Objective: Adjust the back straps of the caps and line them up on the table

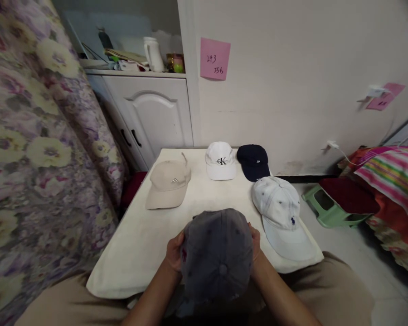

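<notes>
A dark grey baseball cap (217, 253) is held up at the table's near edge, its crown and top button facing me. My left hand (175, 252) grips its left side, close to a small red emblem. On the opposite side my right hand (255, 240) holds the cap, most of its fingers hidden behind the fabric. Beyond lie a beige cap (168, 183) at the left, a white cap with black lettering (221, 160) at the back, a navy cap (253, 162) beside it, and a pale washed cap (282, 213) at the right.
A cream cloth covers the table (136, 244). Floral curtains (47, 149) hang at the left, near a white cabinet (156, 113) holding a white jug (153, 54). Pink notes (215, 59) stick to the wall. Right of the table stands a green stool (326, 206) near a striped-covered bed (394, 172).
</notes>
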A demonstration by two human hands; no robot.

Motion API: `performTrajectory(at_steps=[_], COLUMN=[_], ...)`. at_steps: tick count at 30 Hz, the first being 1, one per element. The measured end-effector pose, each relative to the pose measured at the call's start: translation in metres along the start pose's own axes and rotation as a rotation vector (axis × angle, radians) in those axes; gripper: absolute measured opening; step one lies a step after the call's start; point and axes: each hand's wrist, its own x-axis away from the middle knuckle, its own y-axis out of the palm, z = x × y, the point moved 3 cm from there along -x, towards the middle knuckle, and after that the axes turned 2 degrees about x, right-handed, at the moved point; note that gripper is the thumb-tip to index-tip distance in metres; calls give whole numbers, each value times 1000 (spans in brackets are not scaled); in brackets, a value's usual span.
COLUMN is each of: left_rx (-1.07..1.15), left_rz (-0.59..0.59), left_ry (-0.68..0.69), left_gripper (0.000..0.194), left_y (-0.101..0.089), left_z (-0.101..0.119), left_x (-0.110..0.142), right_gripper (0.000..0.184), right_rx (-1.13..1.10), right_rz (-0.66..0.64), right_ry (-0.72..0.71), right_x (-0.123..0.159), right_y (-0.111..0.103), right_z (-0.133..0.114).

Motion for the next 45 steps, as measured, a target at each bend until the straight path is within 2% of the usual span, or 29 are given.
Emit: performTrajectory(at_steps=[5, 10, 16, 19, 21, 29, 35, 39, 45], left_rx=[4, 65, 138, 173, 190, 128, 43, 38, 31], left_rz=[-19, 27, 250, 385, 425, 439, 441, 440, 499], left_ry=[-49, 1, 24, 18, 11, -116, -91, -77, 15], left_gripper=[16, 27, 23, 20, 20, 30, 30, 31, 32], left_y=[-2, -9, -13, -13, -12, -17, -22, -17, -7], left_z=[-9, -9, -6, -8, -10, -10, -12, -14, -9], left_x=[-5, -17, -32, -36, -38, -34, -30, -32, -37], right_gripper=[8, 14, 25, 26, 25, 20, 21, 23, 27], right_rx=[-159, -138, -175, -174, -165, -100, -53, -54, -244], right_rz=[57, 23, -22, -42, -38, 26, 19, 2, -30], right_ry=[-9, 51, 96, 87, 87, 73, 46, 57, 151], right_x=[-2, -5, -10, -14, -17, -24, -25, -24, -19], right_y=[3, -4, -18, -22, -25, -37, -35, -33, -35], right_z=[-6, -15, -18, -16, -13, -7, -10, -11, -8])
